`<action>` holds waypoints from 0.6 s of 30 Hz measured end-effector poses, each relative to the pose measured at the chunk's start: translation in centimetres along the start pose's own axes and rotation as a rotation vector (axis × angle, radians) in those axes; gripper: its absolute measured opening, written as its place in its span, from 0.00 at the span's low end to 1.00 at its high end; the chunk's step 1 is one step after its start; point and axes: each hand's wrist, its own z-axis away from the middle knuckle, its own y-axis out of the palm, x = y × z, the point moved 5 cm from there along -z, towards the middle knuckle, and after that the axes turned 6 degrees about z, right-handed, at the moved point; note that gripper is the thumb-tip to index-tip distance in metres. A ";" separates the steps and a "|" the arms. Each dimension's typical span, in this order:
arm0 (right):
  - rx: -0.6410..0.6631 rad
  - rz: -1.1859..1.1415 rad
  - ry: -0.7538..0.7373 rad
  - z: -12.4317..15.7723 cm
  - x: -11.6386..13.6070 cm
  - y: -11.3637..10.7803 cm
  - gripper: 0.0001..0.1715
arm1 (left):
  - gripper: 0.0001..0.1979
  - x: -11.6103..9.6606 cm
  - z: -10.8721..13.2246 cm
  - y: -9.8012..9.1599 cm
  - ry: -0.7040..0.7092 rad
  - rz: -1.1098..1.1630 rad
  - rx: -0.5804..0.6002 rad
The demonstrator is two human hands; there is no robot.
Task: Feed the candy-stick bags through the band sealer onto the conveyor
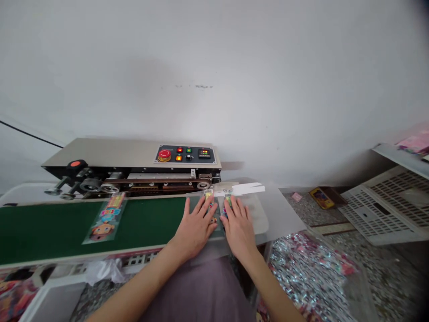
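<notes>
Lying open, palms down, fingers spread: your left hand (192,230) over the left packet (208,193), your right hand (239,227) over the right packet (228,196), both just below frame centre. Third packet (103,229) slants across the green belt (147,223), lower left. Beyond the belt, left of centre: the machine (114,152), control panel (185,154) lit. Pale wall (214,53) fills the upper frame.

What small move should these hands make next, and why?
Perhaps the left hand should slide the packet beneath it leftward: that one lies near the machine's right-hand end, and another packet rests farther left on the green belt.
</notes>
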 end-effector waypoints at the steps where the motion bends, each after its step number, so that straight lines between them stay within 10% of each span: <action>1: 0.008 -0.011 -0.003 -0.2 0.5 0.0 0.29 | 0.26 0.2 0.2 -0.2 -0.013 -0.008 0.010; 11: 0.056 -0.037 -0.002 -1.5 4.3 -0.4 0.29 | 0.26 5.8 7.6 -3.0 -0.227 -0.122 -0.158; 18: 0.092 -0.123 -0.011 -2.9 7.2 0.3 0.31 | 0.34 -0.3 15.9 -3.0 -0.119 -0.066 -0.312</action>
